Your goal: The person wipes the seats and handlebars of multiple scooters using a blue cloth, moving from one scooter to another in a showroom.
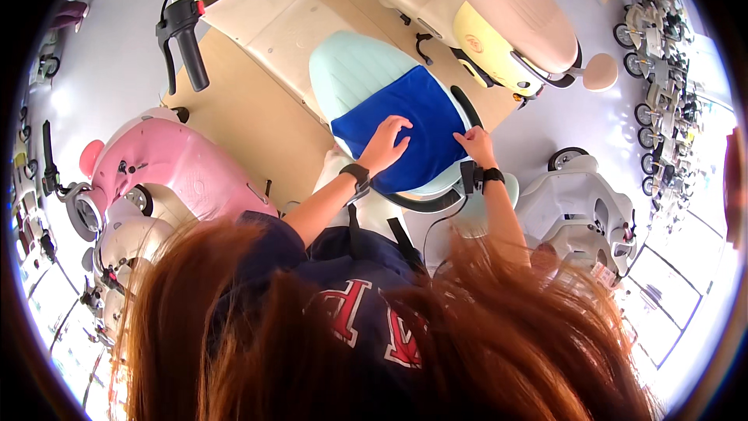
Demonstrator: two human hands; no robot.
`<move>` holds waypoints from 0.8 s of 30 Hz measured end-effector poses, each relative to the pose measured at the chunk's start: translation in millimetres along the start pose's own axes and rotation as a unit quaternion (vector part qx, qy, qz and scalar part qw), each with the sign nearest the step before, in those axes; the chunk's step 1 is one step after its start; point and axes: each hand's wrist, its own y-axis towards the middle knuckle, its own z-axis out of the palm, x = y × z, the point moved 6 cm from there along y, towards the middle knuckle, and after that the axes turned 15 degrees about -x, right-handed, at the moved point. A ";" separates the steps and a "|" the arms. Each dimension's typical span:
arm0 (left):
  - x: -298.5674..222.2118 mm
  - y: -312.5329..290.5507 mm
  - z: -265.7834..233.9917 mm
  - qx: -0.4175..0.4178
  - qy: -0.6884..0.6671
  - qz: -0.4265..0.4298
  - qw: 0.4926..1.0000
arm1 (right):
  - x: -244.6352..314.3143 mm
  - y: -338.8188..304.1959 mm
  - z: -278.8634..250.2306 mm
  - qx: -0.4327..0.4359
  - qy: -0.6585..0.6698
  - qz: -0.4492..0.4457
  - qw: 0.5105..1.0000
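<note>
A blue cloth (432, 140) lies spread over the rear half of a pale mint scooter seat (347, 70). Above the cloth's left part is my left hand (383, 145), fingers loosely curled and thumb apart, with nothing held. My right hand (478, 145) is at the cloth's right edge, thumb and fingertips pinched on it. Both wrists carry dark bands, and the right one has a small black device with a cable. A dark curved rail (466, 105) runs along the seat's right side.
A pink scooter (187, 164) stands at left, a cream and yellow one with a beige seat (514, 12) at far right. A black handlebar grip (189, 43) juts out at upper left. Nearer on the right is a grey-white scooter (576, 203); several more line the right wall.
</note>
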 end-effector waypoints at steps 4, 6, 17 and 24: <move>14.7 28.1 33.2 0.004 -0.075 -0.133 0.988 | 7.6 -14.6 8.4 -0.082 0.103 -0.105 0.986; 20.7 39.3 37.0 -0.013 -0.108 -0.191 0.976 | 30.9 -21.2 1.0 -0.184 0.101 -0.144 0.967; 29.0 40.7 54.6 0.013 -0.097 -0.205 0.974 | -7.4 -26.9 6.8 -0.096 0.136 0.106 0.980; 27.7 25.8 22.9 0.016 -0.290 -0.439 0.850 | 165.5 -118.6 -32.3 -0.012 0.223 -0.294 0.929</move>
